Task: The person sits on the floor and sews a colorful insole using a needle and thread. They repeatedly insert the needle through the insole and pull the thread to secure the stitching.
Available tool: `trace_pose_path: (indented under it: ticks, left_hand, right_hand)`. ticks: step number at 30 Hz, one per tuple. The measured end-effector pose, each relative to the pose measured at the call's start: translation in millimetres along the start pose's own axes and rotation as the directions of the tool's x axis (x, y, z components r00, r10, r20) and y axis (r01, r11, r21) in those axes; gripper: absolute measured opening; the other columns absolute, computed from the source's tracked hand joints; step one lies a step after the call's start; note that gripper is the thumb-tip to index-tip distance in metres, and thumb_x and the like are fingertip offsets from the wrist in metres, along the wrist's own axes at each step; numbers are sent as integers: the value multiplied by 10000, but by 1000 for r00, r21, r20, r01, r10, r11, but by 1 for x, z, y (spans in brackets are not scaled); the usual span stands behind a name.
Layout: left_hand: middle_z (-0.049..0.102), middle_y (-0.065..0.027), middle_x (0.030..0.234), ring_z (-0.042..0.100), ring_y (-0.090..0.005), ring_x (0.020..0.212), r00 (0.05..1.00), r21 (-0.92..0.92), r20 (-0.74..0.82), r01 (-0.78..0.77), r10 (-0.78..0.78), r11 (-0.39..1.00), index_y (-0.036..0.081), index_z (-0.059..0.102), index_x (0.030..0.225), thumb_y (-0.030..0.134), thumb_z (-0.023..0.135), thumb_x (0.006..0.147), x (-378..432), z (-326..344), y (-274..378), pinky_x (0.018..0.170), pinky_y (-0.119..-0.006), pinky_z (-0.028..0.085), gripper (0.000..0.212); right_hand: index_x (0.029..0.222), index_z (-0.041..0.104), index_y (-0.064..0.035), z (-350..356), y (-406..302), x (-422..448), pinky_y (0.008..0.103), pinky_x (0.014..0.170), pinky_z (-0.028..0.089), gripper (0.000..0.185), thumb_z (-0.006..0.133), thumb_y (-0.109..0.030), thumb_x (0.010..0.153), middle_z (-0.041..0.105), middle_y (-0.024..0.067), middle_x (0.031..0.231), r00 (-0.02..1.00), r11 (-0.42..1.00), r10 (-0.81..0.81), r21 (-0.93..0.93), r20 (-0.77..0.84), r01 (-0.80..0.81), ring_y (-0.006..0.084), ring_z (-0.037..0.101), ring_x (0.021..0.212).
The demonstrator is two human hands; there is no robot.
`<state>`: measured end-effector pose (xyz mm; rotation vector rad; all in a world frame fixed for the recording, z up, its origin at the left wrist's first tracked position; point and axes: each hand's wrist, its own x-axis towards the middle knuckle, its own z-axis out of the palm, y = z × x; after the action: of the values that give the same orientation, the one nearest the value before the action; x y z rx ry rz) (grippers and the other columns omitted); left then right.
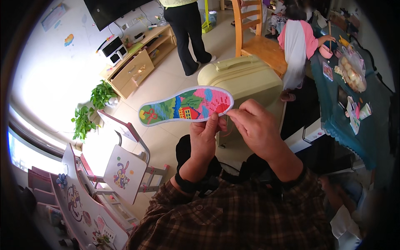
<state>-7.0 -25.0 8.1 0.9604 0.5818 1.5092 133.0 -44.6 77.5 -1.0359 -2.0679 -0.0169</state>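
My left hand (pixel 204 137) grips a cross-stitched shoe insole (pixel 187 106) by its lower edge, thumb on top and fingers beneath. The insole lies roughly level across the view, its wide end at the right. A white border surrounds a stitched red-roofed house, green hills, blue water, a pink sky and a red sun. My right hand (pixel 257 125) pinches the insole's edge near the sun with thumb and forefinger. Whether a needle is between those fingertips is too small to tell. A thin red thread (pixel 230 133) hangs between my hands.
A pale yellow suitcase (pixel 240 76) stands just beyond my hands, before a wooden chair (pixel 262 50). At right, a table with a green cloth (pixel 331 103) holds a bag of round food (pixel 353 73). A child's desk (pixel 90 200) and chair (pixel 126 175) are at left. Other people are nearby.
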Motion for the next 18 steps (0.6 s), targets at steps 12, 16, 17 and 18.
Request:
trace_pose_path:
  ticks: [12, 16, 17, 18]
  left_hand:
    - [562, -64, 721, 533, -141, 627, 1000, 51, 15, 1, -2, 999, 14, 534, 951, 166, 468, 901, -4, 1, 4, 586, -260, 454, 173]
    - [563, -62, 729, 535, -140, 635, 1000, 51, 31, -7, 6, 999, 14, 535, 950, 164, 465, 902, -4, 0, 3, 592, -261, 457, 172]
    - [563, -62, 732, 534, -140, 637, 999, 50, 37, -12, 10, 999, 14, 534, 949, 163, 465, 903, -4, 0, 4, 594, -260, 457, 171]
    - [563, -62, 735, 534, -139, 638, 999, 49, 43, -17, 15, 999, 14, 534, 948, 162, 464, 903, -4, 1, 5, 596, -259, 458, 170]
  right_hand:
    - [850, 575, -15, -3, -2, -2, 340, 611, 430, 141, 543, -48, 717, 458, 94, 742, 1000, 1000, 6, 4, 27, -6, 244, 518, 714]
    - [855, 573, -13, -4, -3, -2, 340, 620, 435, 145, 549, -40, 715, 470, 93, 759, 999, 1000, 28, 5, 43, -28, 246, 522, 726]
    - [859, 587, -20, -4, -3, -2, 330, 596, 434, 149, 580, -29, 711, 474, 87, 748, 1000, 1000, 17, 1, 15, -17, 238, 524, 695]
    - [862, 600, -28, -2, -2, -2, 321, 572, 433, 157, 611, -19, 706, 479, 81, 737, 1000, 1000, 6, -3, -13, -6, 230, 526, 663]
